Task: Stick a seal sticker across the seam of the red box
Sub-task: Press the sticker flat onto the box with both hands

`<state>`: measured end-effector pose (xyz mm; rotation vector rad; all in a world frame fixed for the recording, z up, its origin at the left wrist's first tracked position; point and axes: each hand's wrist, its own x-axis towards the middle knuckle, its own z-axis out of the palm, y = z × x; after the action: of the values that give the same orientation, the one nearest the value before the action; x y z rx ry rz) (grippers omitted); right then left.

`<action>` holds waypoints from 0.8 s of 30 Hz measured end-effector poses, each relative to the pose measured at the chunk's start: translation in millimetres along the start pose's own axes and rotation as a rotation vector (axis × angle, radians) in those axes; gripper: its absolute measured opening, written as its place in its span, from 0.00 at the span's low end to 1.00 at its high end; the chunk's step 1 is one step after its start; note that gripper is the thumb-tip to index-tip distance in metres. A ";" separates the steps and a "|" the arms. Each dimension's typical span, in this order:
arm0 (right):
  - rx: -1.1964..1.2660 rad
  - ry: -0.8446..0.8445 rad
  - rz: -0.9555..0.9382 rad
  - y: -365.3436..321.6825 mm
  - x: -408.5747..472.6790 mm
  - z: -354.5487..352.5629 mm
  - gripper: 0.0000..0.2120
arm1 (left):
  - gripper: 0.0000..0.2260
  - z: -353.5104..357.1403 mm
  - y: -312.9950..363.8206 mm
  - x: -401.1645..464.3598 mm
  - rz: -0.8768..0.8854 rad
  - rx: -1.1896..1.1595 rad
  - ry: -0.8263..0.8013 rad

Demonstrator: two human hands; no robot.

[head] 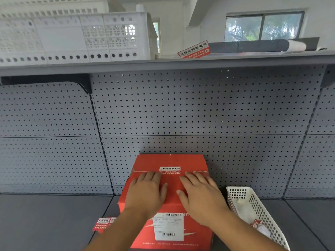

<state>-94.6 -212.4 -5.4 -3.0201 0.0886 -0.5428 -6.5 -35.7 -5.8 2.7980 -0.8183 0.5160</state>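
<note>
The red box (pixel 172 187) stands on the grey bench in front of the pegboard, a white shipping label on its near face. A red and white seal sticker (pixel 169 170) lies across the seam on the box top. My left hand (pixel 146 192) rests flat on the top to the left of the sticker. My right hand (pixel 199 193) lies flat to the right of it, fingertips near the sticker's right end. Both hands hold nothing, fingers spread.
Loose seal stickers (pixel 102 224) lie on the bench left of the box. A white perforated basket (pixel 253 214) stands right of the box. On the shelf above sit white crates (pixel 72 33) and another seal sticker (pixel 194 49).
</note>
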 end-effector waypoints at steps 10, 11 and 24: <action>-0.012 -0.052 -0.018 -14.8 -32.6 -23.4 0.27 | 0.20 -26.4 20.1 -40.1 -0.077 -0.002 -0.024; -0.016 -0.055 -0.011 -16.8 -35.9 -24.7 0.26 | 0.20 -29.4 20.6 -44.5 -0.076 -0.003 -0.023; -0.036 0.033 0.099 -65.4 -79.7 -57.0 0.27 | 0.21 -64.0 -3.0 -97.8 -0.024 -0.028 -0.008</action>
<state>-186.2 -145.1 25.6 -3.0222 0.2504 -0.5887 -99.7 31.4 16.3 2.7824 -0.7857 0.4859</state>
